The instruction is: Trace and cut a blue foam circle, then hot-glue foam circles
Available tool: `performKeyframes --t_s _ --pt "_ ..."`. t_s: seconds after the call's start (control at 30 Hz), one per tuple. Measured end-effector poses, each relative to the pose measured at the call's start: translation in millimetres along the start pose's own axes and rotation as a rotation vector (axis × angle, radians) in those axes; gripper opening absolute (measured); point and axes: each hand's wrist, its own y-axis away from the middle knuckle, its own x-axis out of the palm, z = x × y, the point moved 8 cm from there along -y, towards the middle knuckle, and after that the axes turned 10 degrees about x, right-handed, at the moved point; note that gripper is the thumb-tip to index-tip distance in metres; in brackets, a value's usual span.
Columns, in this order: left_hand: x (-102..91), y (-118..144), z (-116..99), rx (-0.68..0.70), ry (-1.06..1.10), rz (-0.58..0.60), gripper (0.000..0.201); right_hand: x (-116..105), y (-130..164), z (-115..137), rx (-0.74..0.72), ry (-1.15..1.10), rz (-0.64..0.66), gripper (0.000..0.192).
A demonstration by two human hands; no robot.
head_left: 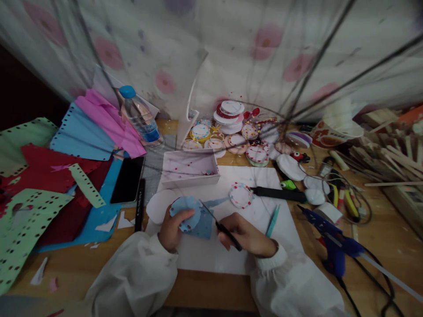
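A light blue paper disc [185,214], dotted with small red and white specks along its lower edge, is held slightly tilted above a white sheet [211,251] spread on the wooden table. A squarish piece of the same blue paper [204,225] is seen directly beneath and to the right of the disc, apparently joined to it, though the dim view leaves this uncertain. Dark-handled scissors [220,226] are angled across the blue paper, the thin blades pointed up-left at the disc's right edge.
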Motion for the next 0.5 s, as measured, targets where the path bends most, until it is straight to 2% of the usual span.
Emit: performKeyframes --t_s 0.07,0.27,0.37,0.5 --pt "-1.4 -1 -8 0.059 -0.056 -0.008 0.012 0 -1 -3 0.015 0.057 -0.021 0.054" --pt "-1.8 -4 -25 0.334 -0.241 0.073 0.014 -1 -1 -11 0.011 0.162 -0.033 0.049" --pt "-2.9 -4 -27 0.462 -0.309 0.107 0.016 0 0 -12 0.020 0.198 -0.025 0.047" --pt "-6.2 -5 -19 0.560 -0.386 0.159 0.016 1 1 -9 0.015 0.216 -0.012 0.048"
